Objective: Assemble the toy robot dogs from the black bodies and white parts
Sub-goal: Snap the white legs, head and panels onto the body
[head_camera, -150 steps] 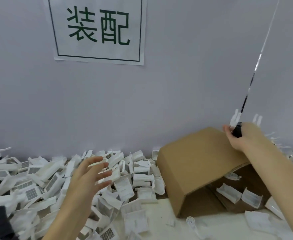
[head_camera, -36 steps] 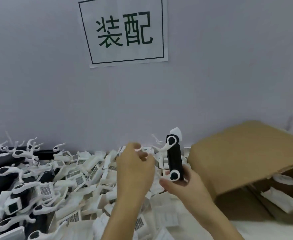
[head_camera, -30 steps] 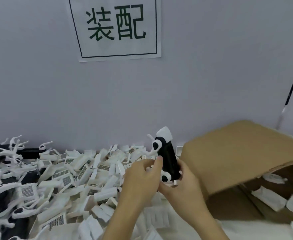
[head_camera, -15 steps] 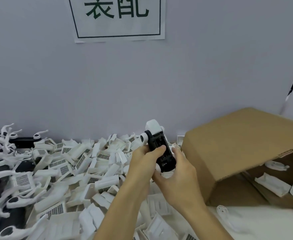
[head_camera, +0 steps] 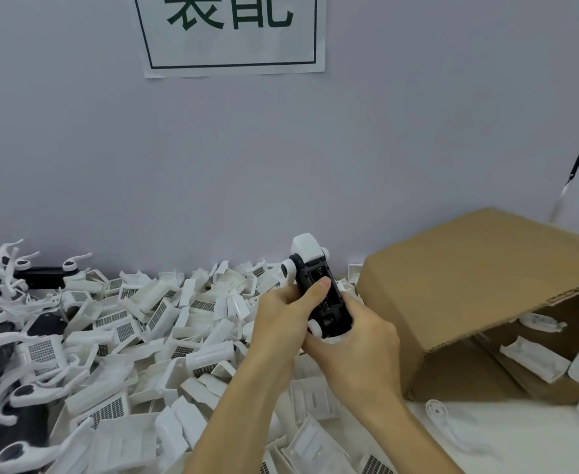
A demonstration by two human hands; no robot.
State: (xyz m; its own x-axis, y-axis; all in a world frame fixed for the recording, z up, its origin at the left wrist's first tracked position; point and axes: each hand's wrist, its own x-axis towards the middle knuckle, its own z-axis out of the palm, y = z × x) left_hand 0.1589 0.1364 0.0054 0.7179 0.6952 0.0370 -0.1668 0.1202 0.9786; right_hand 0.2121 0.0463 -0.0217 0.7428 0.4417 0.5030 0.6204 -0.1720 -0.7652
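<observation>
A black toy dog body (head_camera: pixel 322 299) with a white cap on its upper end and white round joints at its corners is held up in the middle of the view, underside toward me. My left hand (head_camera: pixel 281 316) grips its left side, thumb pressed on the black underside. My right hand (head_camera: pixel 353 343) cups its lower end from below. A heap of loose white parts (head_camera: pixel 151 319) with grille patterns covers the table to the left. Black bodies with white legs (head_camera: pixel 11 398) lie at the far left.
A brown cardboard box (head_camera: pixel 469 285) lies on its side at the right, open toward me, with white parts (head_camera: pixel 534 362) inside. A white leg piece (head_camera: pixel 442 415) lies on the table in front of it. A wall with a printed sign (head_camera: pixel 233 32) stands close behind.
Five seconds ago my right hand was up over the box and my left hand hovered open. Since then both hands have met on the body, and it has turned underside toward me.
</observation>
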